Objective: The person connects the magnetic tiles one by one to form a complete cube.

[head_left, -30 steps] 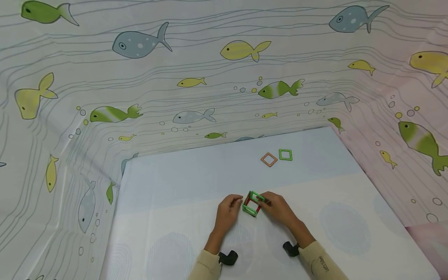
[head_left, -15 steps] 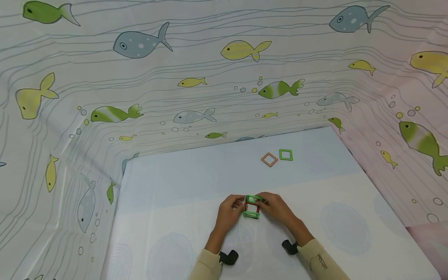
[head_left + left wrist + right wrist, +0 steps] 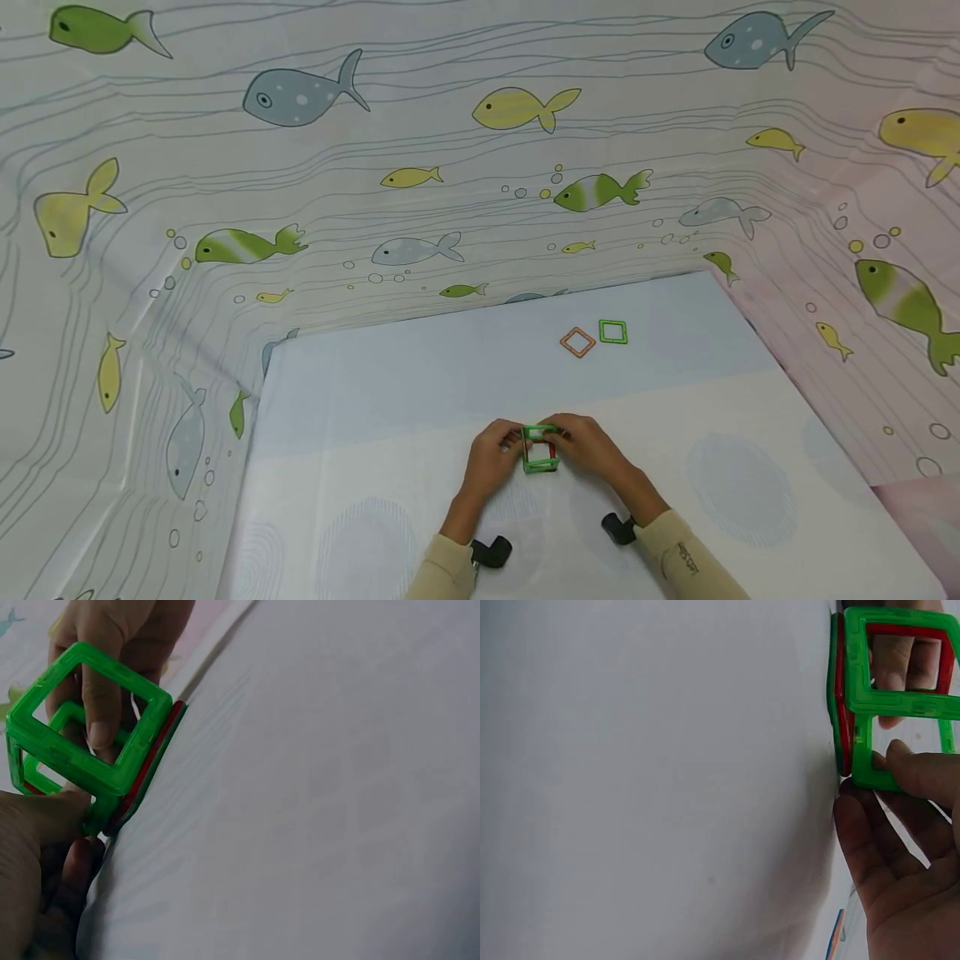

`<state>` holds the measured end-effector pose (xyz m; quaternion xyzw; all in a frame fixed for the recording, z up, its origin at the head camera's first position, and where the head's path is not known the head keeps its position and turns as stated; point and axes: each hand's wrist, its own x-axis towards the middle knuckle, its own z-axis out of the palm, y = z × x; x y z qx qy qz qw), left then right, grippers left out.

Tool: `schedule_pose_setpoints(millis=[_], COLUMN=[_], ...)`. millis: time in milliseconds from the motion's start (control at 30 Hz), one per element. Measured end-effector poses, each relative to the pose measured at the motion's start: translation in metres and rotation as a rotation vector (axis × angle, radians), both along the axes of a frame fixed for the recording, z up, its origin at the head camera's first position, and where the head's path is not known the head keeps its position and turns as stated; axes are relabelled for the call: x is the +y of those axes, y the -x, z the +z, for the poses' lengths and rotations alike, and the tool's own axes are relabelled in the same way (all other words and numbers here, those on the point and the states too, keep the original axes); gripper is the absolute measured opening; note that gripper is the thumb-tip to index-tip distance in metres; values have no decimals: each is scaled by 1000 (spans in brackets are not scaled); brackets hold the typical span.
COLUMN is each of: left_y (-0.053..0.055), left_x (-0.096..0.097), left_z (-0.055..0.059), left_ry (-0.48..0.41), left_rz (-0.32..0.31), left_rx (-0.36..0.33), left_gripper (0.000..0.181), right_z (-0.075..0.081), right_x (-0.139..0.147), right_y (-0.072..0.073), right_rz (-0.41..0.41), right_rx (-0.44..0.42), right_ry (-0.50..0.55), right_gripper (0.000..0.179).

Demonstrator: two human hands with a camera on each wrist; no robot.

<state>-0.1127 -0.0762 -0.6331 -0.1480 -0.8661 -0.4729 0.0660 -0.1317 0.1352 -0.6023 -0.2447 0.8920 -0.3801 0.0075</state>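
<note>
A small box of green and red square magnetic tiles (image 3: pixel 542 467) stands on the white table between my hands. My left hand (image 3: pixel 491 458) pinches its left side with thumb and fingers. On the far right, my right hand (image 3: pixel 592 442) pinches a green tile, its thumb (image 3: pixel 926 776) showing on the frame in the right wrist view. Up close in the left wrist view, the green tile frame (image 3: pixel 146 724) stands upright, with a red tile (image 3: pixel 154 765) low along the table side. Parts of both hands are hidden behind the tiles.
Farther back on the table (image 3: pixel 390 375) lie an orange square tile (image 3: pixel 577 342) and a green square tile (image 3: pixel 612 332), both flat. Fish-patterned cloth (image 3: pixel 420 208) hangs behind and at the sides of the table.
My left hand has moved right, from beside the tiles to holding their left side. The box has turned squarer to the view and shifted slightly nearer. The two loose tiles have stayed put.
</note>
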Motion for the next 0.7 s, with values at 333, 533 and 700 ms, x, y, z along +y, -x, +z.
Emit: schedule_pose_setpoints(millis=[333, 533, 700], left_y=[0, -1, -2], left_x=[1, 2, 2], left_z=[2, 2, 3], left_ry=[23, 30, 39], left_rz=[16, 24, 24], left_rx=[40, 54, 74], left_gripper=[13, 12, 13], right_z=[0, 0, 0], right_x=[-2, -2, -1], right_y=[0, 0, -1], right_rz=[2, 0, -11], right_rx=[-12, -23, -28], right_ry=[2, 8, 7], right_gripper=[19, 19, 19])
